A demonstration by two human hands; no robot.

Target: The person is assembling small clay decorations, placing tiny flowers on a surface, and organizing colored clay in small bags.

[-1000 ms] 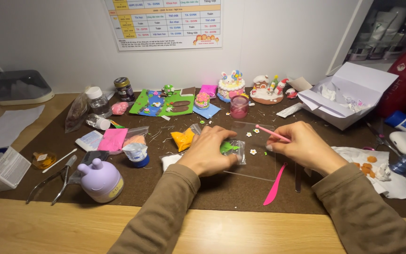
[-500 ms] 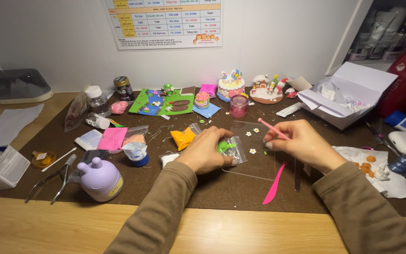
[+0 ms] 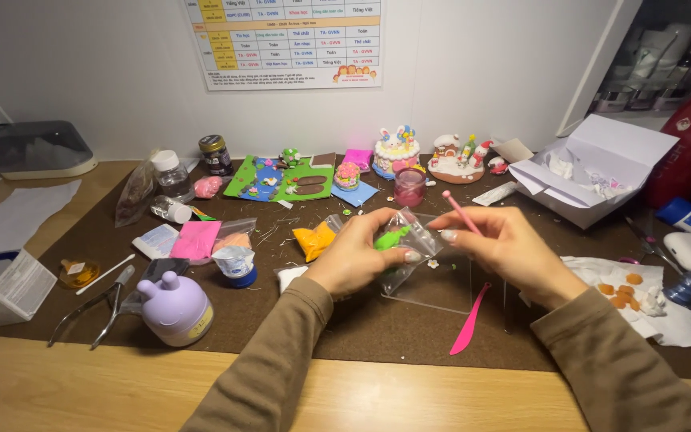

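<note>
My left hand (image 3: 357, 260) pinches a small clear plastic bag (image 3: 413, 236) that holds a lump of green clay (image 3: 391, 238). My right hand (image 3: 501, 248) holds a thin pink stick tool (image 3: 461, 211) between its fingers, and its fingertips touch the bag's right edge. Both hands hover over a clear acrylic sheet (image 3: 441, 286) on the brown mat (image 3: 377, 320). A flat pink modelling knife (image 3: 470, 320) lies on the mat just below my right hand.
A purple rabbit-eared pot (image 3: 174, 308), pliers (image 3: 93, 304), clay bags and a pink jar (image 3: 409, 186) lie around. Clay cakes (image 3: 397, 152) and a green-blue clay scene (image 3: 281, 178) stand at the back. An open white box (image 3: 593, 172) sits right, orange clay pieces (image 3: 621, 292) on tissue.
Both hands have risen slightly and come closer together; the bag with green clay is now lifted between them, and the pink stick points up and left.
</note>
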